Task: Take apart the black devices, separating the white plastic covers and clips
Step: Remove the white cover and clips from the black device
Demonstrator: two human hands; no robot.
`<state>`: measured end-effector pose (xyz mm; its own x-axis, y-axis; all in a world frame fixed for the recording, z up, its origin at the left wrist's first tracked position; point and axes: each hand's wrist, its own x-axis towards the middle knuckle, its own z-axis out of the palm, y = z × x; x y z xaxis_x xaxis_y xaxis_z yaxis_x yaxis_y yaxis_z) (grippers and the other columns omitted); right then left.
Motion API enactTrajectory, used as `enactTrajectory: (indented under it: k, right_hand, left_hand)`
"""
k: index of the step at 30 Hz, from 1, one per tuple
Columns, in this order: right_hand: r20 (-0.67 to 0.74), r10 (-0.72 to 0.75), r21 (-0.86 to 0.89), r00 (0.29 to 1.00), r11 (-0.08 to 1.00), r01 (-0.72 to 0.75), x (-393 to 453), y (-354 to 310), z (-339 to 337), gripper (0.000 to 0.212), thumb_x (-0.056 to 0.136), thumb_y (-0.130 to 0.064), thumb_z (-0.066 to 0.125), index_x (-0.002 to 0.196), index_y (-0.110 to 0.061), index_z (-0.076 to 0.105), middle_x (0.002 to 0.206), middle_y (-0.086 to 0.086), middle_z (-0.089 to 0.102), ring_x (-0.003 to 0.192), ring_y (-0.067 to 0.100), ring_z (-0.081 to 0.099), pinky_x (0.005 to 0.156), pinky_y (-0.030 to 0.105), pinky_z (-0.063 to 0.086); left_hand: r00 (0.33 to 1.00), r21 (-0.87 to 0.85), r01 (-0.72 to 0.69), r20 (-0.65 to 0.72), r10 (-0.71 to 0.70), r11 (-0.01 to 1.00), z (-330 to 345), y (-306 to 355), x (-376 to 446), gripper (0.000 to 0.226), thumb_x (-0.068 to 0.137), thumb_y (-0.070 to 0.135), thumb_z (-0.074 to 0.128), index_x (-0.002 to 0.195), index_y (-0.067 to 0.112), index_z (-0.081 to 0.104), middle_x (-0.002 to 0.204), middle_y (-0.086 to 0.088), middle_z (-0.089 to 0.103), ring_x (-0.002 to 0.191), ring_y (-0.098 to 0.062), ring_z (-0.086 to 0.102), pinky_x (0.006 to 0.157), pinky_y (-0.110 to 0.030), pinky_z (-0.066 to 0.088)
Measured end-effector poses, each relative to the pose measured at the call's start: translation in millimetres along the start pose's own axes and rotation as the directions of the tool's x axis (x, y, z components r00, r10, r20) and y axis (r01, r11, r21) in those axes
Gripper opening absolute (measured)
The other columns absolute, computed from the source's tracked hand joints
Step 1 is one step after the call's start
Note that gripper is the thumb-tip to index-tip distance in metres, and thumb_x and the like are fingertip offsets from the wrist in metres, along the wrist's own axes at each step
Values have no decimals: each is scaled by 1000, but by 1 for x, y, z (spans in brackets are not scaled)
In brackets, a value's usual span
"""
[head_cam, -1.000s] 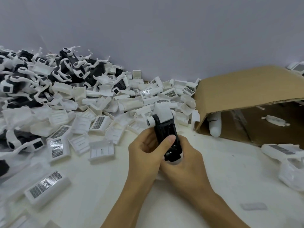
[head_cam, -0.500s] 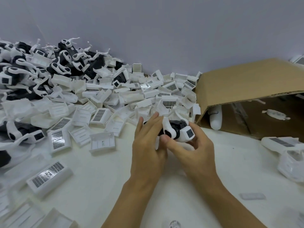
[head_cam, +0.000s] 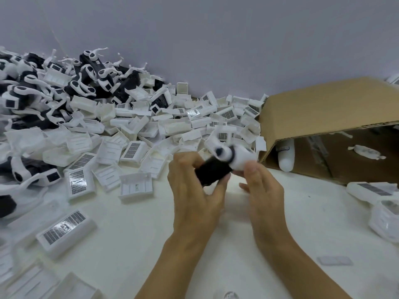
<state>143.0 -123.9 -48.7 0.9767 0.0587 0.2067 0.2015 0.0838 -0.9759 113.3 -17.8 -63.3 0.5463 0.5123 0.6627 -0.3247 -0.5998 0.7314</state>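
Observation:
My left hand (head_cam: pixel 194 190) grips the body of a black device (head_cam: pixel 212 170) above the white table, in the middle of the view. A white clip (head_cam: pixel 232 157) sits on the device's upper right end, and my right hand (head_cam: pixel 261 186) pinches it between thumb and fingers. The picture is blurred around the clip, so I cannot tell whether it is still seated on the device. A heap of black devices with white clips (head_cam: pixel 64 83) lies at the back left. In front of that heap spreads a pile of loose white covers (head_cam: pixel 164 126).
A cardboard box (head_cam: pixel 323 113) lies on its side at the right, its opening towards me, with white pieces (head_cam: pixel 286 156) inside. More white parts (head_cam: pixel 384 203) lie at the right edge. Single covers (head_cam: pixel 64 229) are scattered at the front left, and a small flat piece (head_cam: pixel 334 260) lies at the front right.
Both hands have turned the device: its black body now points down-left in my left hand, the white clip end points up-right in my right hand. The view shifted slightly.

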Motion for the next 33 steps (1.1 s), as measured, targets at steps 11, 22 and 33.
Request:
enactTrajectory:
  k: [11,22,33]
  right_hand:
    - [384,-289,-192,877,904,382,-8,8,1,44,73,-39,84,114,-40,71,131,-10,54,131,10,51,98,15,44]
    - [338,-354,-181,872,885,429,-8,8,2,14,77,-12,79,89,-18,74,119,7,53,124,12,53,103,17,40]
    - [312,-345,-203,885,886,417,-10,4,5,30,74,-20,85,94,-39,73,152,-6,36,129,15,48,103,15,40]
  left_hand:
    - [558,-741,671,541,-629,-43,-17,4,30,36,99,20,47,120,-1,67,97,-18,72,72,-25,71,58,-27,58]
    - [589,-725,688,582,-561,-30,-14,8,27,43,102,18,44,140,-2,48,99,-21,68,71,-29,67,58,-32,57]
    - [596,-716,698,576,-560,6,-13,6,27,46,102,19,40,142,-2,47,102,-20,68,77,-28,67,66,-33,58]
